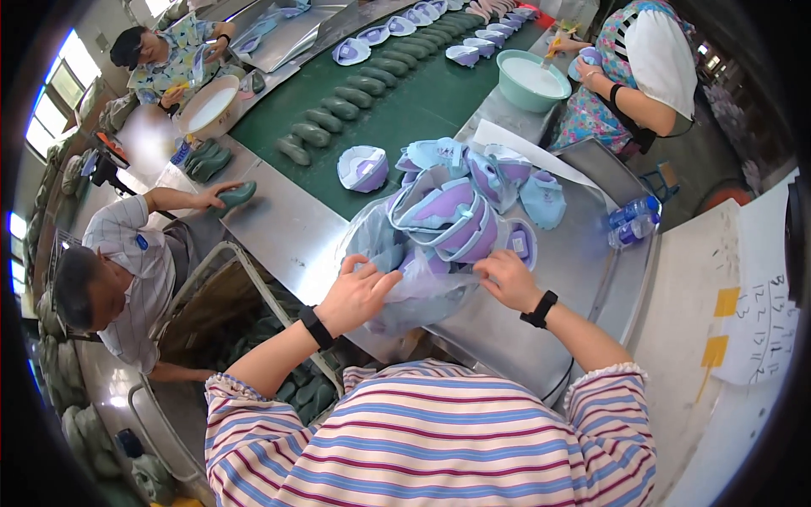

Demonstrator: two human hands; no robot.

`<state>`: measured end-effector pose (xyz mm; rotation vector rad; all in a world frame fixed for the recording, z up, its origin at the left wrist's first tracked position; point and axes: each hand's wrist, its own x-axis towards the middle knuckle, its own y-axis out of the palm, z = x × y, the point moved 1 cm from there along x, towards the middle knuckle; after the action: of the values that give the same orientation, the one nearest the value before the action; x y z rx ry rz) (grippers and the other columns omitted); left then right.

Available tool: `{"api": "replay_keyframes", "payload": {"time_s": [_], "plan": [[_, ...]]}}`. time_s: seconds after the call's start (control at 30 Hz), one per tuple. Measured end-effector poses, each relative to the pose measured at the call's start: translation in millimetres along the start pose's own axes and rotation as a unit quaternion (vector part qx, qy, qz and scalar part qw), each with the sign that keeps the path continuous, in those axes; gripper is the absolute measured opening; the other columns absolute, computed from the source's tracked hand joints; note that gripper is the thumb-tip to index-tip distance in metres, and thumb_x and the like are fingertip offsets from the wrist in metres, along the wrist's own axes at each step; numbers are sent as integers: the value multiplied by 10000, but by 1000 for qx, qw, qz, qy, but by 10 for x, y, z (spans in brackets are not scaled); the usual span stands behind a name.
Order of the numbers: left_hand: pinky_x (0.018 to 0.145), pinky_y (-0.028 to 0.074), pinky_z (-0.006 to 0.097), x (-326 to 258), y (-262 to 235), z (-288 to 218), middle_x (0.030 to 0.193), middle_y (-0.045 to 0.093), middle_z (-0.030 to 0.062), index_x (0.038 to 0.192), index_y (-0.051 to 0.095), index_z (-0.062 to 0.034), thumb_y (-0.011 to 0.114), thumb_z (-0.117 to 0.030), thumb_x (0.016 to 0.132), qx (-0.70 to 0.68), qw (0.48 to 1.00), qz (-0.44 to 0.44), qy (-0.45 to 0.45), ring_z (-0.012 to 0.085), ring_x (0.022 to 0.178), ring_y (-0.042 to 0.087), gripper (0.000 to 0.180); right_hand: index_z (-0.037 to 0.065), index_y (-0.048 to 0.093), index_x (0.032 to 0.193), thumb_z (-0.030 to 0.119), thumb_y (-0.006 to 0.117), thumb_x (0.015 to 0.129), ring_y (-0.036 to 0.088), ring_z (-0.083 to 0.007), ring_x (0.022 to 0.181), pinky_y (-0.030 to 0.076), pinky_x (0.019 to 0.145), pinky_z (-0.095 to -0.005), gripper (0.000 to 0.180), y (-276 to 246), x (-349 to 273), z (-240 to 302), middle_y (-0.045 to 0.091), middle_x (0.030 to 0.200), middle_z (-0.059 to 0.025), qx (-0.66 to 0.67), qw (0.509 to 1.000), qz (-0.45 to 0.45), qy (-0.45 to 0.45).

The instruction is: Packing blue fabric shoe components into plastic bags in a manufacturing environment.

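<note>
- A grey sheet-metal bench (296, 232) ran beside a green conveyor belt (414, 110).
- A clear plastic bag (405, 291) of pale blue and purple shoe uppers (448, 215) lay on the bench.
- The left hand (355, 296) and right hand (507, 279) had their fingers pinching the bag's film.

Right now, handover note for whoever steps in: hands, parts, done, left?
Left hand: gripping the near edge of the clear plastic bag.
Right hand: pinching the same bag's rim on the other side.
Bag lies on the metal bench, mouth open, purple-and-blue shoe uppers spilling from it.
Done: several loose uppers already lie beyond the bag.
Left: the rest are apparently inside the bag.
</note>
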<state>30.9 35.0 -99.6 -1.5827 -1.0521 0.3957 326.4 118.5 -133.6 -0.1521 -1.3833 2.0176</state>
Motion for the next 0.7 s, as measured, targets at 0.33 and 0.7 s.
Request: {"api": "replay_keyframes", "payload": {"time_s": [0.33,0.7], "plan": [[898,343,456,-797,100,636,965,554,39,844,538,-87,623,-139,660,145,966,-11,-212,211,993,491,209,101,551,821,64,523,690,520,-216,781,404,664,-322,139,517,26,345,511,781,-42,-30,986,91,-137],[828,397,425,-1028,480,-38,983,505,112,744,436,-70,688,-113,542,-84,941,-282,-169,316,995,472,325,104,555,934,70,562,679,542,-220,764,410,689,-331,257,480,-132,512,531,778,-37,-3,985,92,-145]]}}
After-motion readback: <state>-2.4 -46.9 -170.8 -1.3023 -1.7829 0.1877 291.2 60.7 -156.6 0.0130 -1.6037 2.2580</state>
